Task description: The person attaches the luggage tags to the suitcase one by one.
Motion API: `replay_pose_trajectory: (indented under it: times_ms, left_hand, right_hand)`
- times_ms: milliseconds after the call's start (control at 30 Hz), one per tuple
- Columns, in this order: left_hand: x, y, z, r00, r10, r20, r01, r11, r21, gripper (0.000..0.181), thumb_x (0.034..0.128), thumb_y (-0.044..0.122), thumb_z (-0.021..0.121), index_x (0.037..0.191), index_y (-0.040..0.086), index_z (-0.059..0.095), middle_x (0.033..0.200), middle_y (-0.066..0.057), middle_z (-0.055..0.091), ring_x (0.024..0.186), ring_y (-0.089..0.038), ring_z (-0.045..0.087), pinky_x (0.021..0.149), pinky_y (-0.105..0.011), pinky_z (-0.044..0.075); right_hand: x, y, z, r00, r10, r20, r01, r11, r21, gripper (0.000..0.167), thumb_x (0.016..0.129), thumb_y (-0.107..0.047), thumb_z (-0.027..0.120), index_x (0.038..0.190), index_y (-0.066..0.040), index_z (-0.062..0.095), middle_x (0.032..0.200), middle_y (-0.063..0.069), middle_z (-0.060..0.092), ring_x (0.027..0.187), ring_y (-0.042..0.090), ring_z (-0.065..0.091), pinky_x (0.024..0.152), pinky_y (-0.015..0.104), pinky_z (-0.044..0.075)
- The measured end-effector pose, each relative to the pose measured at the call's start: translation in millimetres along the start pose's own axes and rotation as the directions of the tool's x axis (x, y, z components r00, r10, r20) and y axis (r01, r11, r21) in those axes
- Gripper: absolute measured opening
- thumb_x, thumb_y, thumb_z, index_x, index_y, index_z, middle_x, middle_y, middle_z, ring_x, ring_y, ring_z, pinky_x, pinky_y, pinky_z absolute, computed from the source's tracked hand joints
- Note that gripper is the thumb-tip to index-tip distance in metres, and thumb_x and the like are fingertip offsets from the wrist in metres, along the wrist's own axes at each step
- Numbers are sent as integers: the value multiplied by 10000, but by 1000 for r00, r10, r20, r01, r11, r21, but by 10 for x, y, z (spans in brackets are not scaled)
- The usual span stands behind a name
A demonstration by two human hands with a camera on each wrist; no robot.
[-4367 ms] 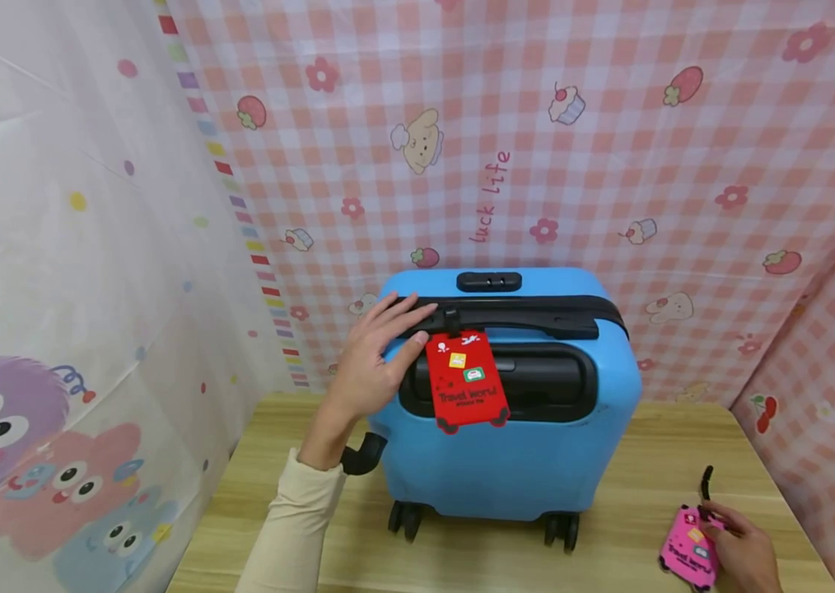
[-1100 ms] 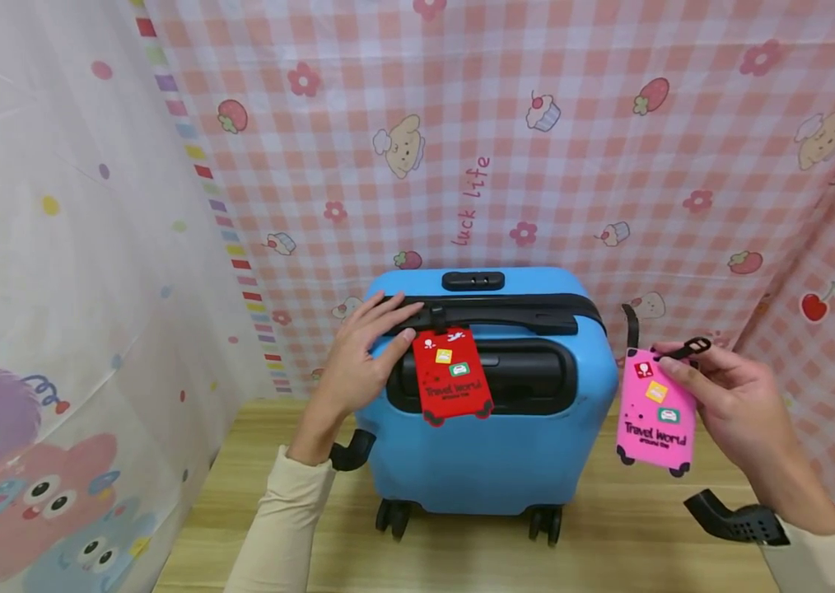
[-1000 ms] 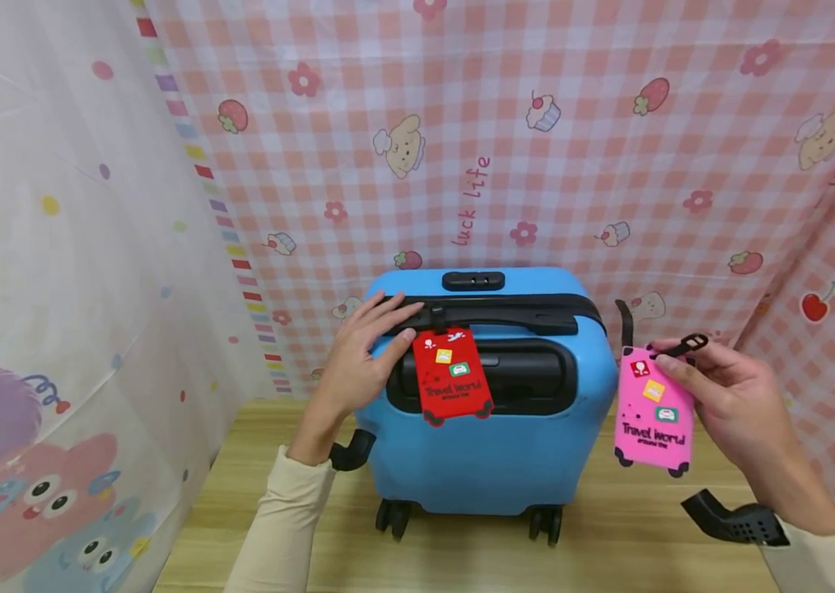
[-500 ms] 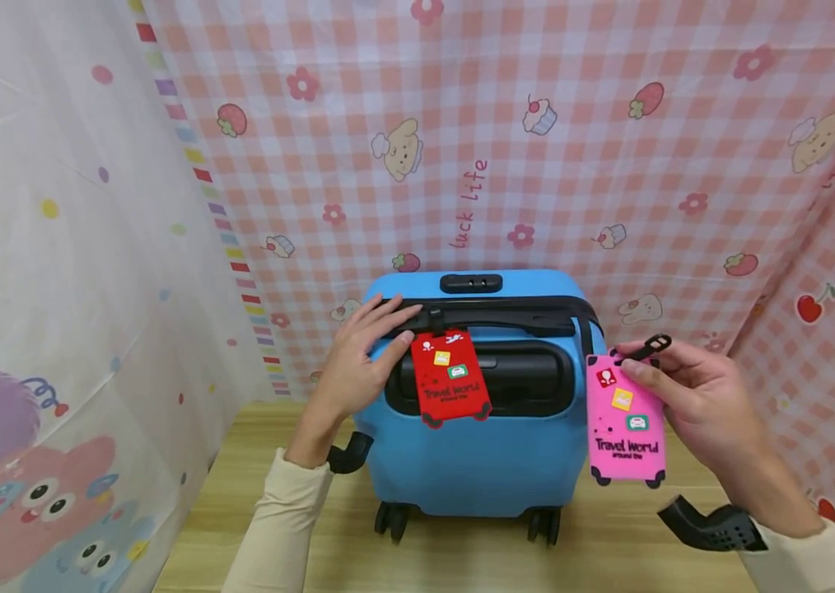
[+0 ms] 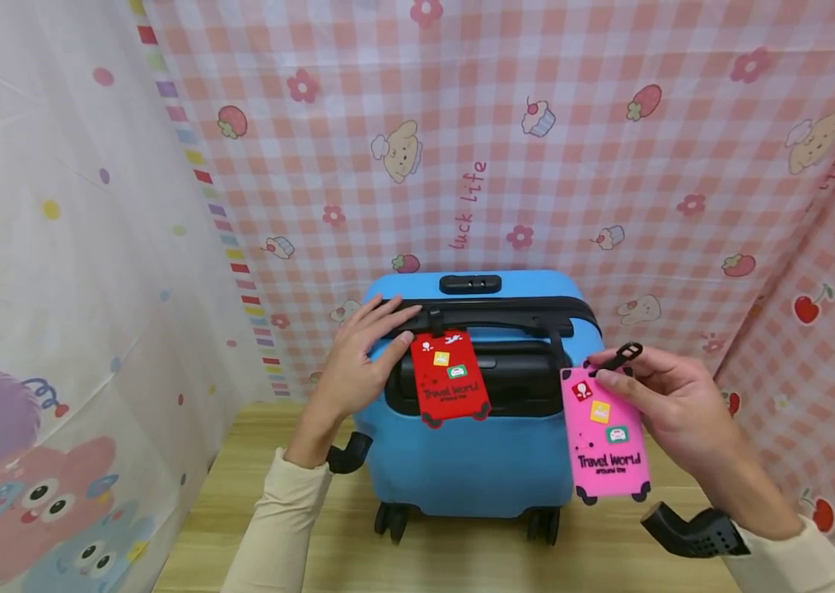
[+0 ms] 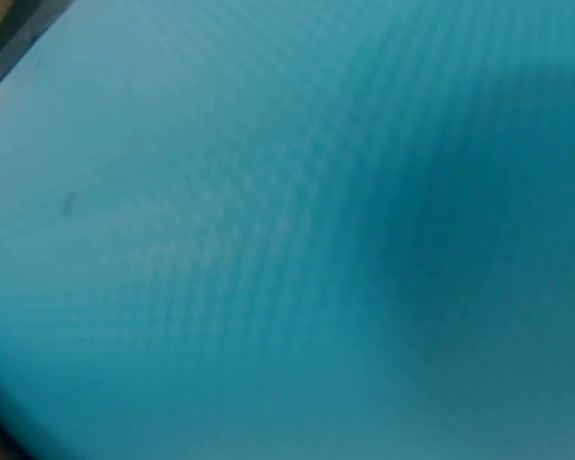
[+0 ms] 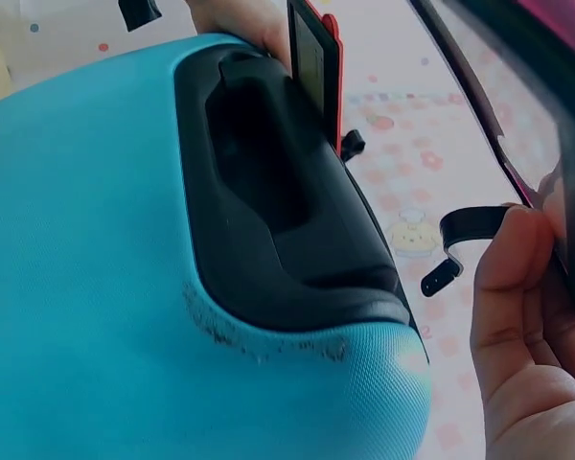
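Note:
A blue suitcase (image 5: pixel 462 465) stands upright, its black handle (image 5: pixel 495 317) along the top. From that handle a red luggage tag (image 5: pixel 450 391) hangs by a black strap. My left hand (image 5: pixel 361 362) rests on the suitcase's upper left corner, fingers extended beside the handle. Between thumb and fingers my right hand (image 5: pixel 684 412) pinches a pink luggage tag (image 5: pixel 610 449) near its top, in front of the suitcase's right side. The pink tag's strap (image 5: pixel 557 344) rises toward the handle's right end; contact there is unclear. Blue shell (image 6: pixel 268 240) fills the left wrist view.
The suitcase's wheels (image 5: pixel 543 524) stand on a wooden table (image 5: pixel 299 527). A pink checked curtain (image 5: pixel 573 173) hangs close behind it, and a white printed curtain (image 5: pixel 91 272) is at the left. A black combination lock (image 5: pixel 470 284) sits on the suitcase top.
My right hand has lifted the pink luggage tag from low on the right and brought it left to the suitcase's right side. The left hand has stayed on the corner.

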State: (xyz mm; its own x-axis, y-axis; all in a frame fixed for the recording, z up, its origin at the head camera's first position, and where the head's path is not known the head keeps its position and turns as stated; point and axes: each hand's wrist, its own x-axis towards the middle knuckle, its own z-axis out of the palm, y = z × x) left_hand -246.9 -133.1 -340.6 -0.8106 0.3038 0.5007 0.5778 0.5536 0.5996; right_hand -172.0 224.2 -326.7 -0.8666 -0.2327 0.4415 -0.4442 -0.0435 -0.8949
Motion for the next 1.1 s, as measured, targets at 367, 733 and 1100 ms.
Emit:
replay_pose_trajectory:
  times_ms: [367,733,1100]
  left_hand:
    - [9,18,-12,1000,-27,13,27,1000,-9,412,1023,344,520,1423,254,561,1563,-37,402,1508,-248,202,1174,-623,135]
    - [17,33,-43,998,-41,38,41,999,-10,416,1024,361,523,1426,261,557,1571,-38,389,1512,-252,186,1173,-633,130]
    - [71,105,-133,991,-77,112,82,996,-40,420,1013,368,544,1406,223,579,1569,-50,390,1515,-279,172,1166,-644,154]
  right_hand:
    - [22,-68,142,997,49,62,-41,991,-125,196,961,28,589,1138,45,672,968,59,735,671,195,674,545,336,578]
    - [109,-116,279,980,197,40,-181,952,-246,236,973,-174,643,1156,-30,679,944,87,725,702,244,681,588,365,587]
    - [213,-80,342,980,195,33,-180,950,-254,261,974,-191,643,1161,-12,680,1006,40,734,724,219,684,599,350,591]
